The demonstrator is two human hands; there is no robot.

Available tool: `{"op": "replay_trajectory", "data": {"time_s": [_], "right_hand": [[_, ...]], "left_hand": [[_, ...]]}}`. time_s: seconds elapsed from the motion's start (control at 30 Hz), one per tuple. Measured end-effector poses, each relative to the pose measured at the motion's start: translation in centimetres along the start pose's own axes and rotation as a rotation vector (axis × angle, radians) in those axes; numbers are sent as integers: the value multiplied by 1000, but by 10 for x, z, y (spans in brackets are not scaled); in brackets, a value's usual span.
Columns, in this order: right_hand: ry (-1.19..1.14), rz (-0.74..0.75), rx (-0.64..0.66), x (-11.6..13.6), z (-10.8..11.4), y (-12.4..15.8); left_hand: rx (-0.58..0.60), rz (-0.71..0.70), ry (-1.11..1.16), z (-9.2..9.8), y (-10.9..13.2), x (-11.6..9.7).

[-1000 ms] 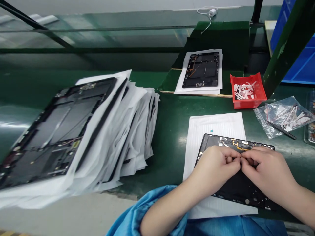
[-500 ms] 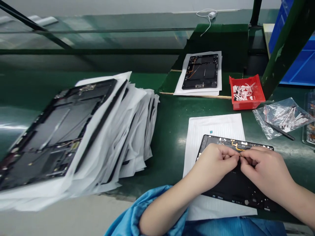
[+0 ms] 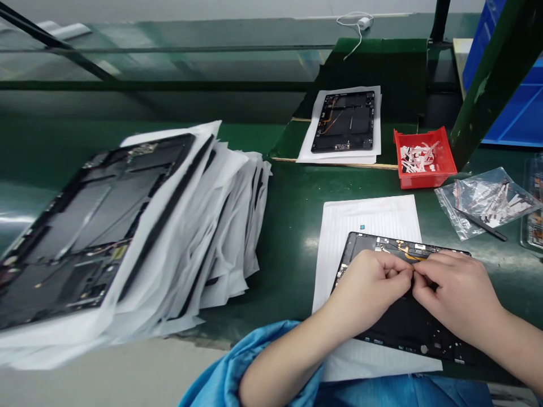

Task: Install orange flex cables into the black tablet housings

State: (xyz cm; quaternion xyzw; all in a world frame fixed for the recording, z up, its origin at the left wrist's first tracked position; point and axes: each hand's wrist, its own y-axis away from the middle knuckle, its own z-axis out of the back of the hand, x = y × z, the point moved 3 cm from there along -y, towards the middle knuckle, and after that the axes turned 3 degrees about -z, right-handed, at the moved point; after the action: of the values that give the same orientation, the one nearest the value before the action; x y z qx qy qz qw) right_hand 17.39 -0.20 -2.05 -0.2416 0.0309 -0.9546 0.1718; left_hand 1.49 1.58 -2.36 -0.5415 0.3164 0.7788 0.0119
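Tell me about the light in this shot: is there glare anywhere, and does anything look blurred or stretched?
In the head view, a white glare lies on the green bench top at far left, with a fainter sheen beside the white paper sheet; the stack of dark panels in white paper looks stretched and slightly soft near the left edge; the left hand and right hand look fairly sharp.

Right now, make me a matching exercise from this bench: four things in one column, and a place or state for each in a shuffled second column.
Things
1. Black tablet housing
2. Red plastic bin
3. Clear plastic bag
4. Stack of tablet housings

Places or states
A. Piled at left, interleaved with white paper
B. Under the left hand and right hand, on a white sheet
C. Open-topped, holding loose white strips
D. At far right, with a black pointed tool on it

Pairs: 1-B, 2-C, 3-D, 4-A
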Motion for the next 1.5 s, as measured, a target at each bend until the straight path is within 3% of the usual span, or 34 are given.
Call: {"op": "replay_trajectory", "data": {"time_s": [0.43, 0.57, 0.77, 1.07, 1.2, 1.3, 1.43, 1.47, 1.5], "right_hand": [[-212, -293, 129, -6, 2, 0], [-228, -327, 149, -9, 3, -2], [-184, -341, 161, -11, 6, -3], [-173, -330, 115, -19, 16, -6], [-282, -366, -7, -28, 33, -13], [-278, -400, -205, -31, 57, -28], [-137, -378, -487, -31, 89, -73], [-87, -369, -512, -32, 94, -88], [-32, -363, -454, -33, 96, -103]], "left_hand": [[70, 27, -14, 3, 0, 0], [26, 47, -19, 10, 1, -1], [-63, 81, -46, 35, 6, 6], [-36, 92, -45, 49, 8, 14], [-37, 79, -17, 47, 5, 16], [-22, 63, 10, 45, 2, 20], [-9, 8, -2, 45, -2, 22], [-7, -12, -8, 46, -3, 22], [-8, -29, -13, 46, -4, 22]]}}
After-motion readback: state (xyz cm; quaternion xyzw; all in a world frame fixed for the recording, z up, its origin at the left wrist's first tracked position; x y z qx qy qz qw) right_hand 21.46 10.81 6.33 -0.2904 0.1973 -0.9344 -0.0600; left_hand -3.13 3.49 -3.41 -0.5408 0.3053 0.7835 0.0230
